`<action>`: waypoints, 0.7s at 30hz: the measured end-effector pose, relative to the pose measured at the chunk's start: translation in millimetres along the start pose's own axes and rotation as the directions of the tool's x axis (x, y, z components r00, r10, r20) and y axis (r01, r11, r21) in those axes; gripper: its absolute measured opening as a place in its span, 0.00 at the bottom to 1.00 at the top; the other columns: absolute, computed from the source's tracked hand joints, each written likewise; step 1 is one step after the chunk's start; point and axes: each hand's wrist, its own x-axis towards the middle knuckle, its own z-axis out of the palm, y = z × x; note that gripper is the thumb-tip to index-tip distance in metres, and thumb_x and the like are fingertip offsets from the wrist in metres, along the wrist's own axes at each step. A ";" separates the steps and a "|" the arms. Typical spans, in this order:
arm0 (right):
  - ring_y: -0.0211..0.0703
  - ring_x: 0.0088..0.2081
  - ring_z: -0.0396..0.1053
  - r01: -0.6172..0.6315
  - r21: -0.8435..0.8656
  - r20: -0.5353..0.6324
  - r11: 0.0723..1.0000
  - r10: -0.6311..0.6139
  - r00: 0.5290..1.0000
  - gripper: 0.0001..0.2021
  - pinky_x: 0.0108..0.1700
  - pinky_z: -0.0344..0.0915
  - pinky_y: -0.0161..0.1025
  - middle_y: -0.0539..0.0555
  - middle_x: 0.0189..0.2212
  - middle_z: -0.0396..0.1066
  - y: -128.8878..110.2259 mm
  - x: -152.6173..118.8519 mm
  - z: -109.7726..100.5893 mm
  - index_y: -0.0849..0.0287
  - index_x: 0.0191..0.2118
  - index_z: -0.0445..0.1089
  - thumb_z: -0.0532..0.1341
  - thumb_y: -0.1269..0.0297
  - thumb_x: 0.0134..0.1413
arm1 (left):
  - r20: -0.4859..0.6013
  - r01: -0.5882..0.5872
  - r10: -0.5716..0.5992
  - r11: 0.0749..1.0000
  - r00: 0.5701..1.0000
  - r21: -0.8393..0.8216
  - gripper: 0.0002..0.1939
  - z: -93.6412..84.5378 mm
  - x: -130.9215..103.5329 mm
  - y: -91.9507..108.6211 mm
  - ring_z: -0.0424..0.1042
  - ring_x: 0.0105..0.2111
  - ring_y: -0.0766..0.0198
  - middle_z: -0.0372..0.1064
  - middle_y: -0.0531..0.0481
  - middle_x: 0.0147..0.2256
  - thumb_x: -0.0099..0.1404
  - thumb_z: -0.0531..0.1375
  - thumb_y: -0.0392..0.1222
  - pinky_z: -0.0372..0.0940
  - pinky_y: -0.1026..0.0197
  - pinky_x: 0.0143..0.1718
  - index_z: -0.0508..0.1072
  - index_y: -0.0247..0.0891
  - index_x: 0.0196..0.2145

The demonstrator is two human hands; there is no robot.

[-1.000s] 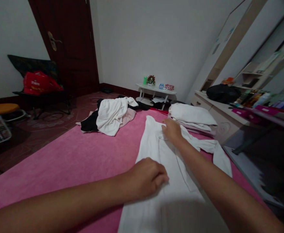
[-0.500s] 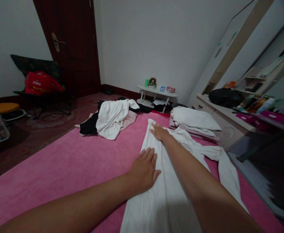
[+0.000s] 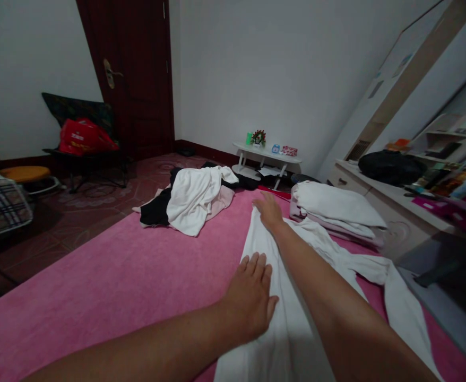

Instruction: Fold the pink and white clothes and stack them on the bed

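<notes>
A white long-sleeved garment [image 3: 292, 323] lies spread lengthwise on a pink bed cover [image 3: 153, 281], with one sleeve bent out to the right. My left hand [image 3: 251, 297] rests flat on its near left part, fingers together and stretched forward, thumb out. At the garment's far end is my right hand [image 3: 270, 213], its fingers extended around the edge; whether they still touch the cloth is unclear. Nothing is gripped in either hand. My right forearm hides part of the garment's middle.
A loose heap of white, black and pink clothes [image 3: 195, 196] lies at the far left of the bed. Folded clothes [image 3: 336, 204] are stacked at the far right. Beyond stand a small white table [image 3: 265, 151], a dresser [image 3: 360, 183] and a chair with a red bag [image 3: 85, 137].
My right hand has lifted slightly at the garment's far end, its fingers less flat on the cloth. My left hand stays flat on the garment. The view has shifted a little left.
</notes>
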 end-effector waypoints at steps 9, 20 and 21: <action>0.65 0.67 0.33 -0.166 -0.269 0.022 0.949 0.178 0.984 0.21 0.59 0.41 0.66 0.64 0.67 0.42 23.4 28.0 -3.4 0.63 0.55 0.68 0.55 0.71 0.55 | 0.025 0.014 -0.014 1.000 1.000 -0.002 0.32 -0.4 3.4 -2.9 0.39 0.66 0.45 0.40 0.33 0.66 0.71 0.43 0.52 0.40 0.43 0.65 0.52 0.26 0.65; 0.49 0.62 0.54 -0.004 0.042 0.132 0.999 -0.002 0.991 0.23 0.62 0.51 0.44 0.60 0.62 0.57 6.7 -81.7 -22.7 0.60 0.59 0.62 0.54 0.65 0.59 | -0.071 -0.016 0.022 0.996 0.997 0.086 0.31 6.6 -0.2 -3.7 0.45 0.65 0.43 0.46 0.31 0.65 0.70 0.45 0.50 0.42 0.44 0.64 0.56 0.25 0.63; 0.47 0.62 0.54 0.029 0.060 0.156 0.998 -0.038 0.987 0.22 0.62 0.51 0.44 0.59 0.62 0.58 3.2 -98.9 -24.3 0.60 0.59 0.62 0.53 0.64 0.60 | -0.070 -0.021 0.027 0.996 0.997 0.091 0.31 6.4 -1.8 -2.4 0.45 0.65 0.44 0.46 0.31 0.65 0.70 0.45 0.49 0.42 0.44 0.64 0.56 0.24 0.62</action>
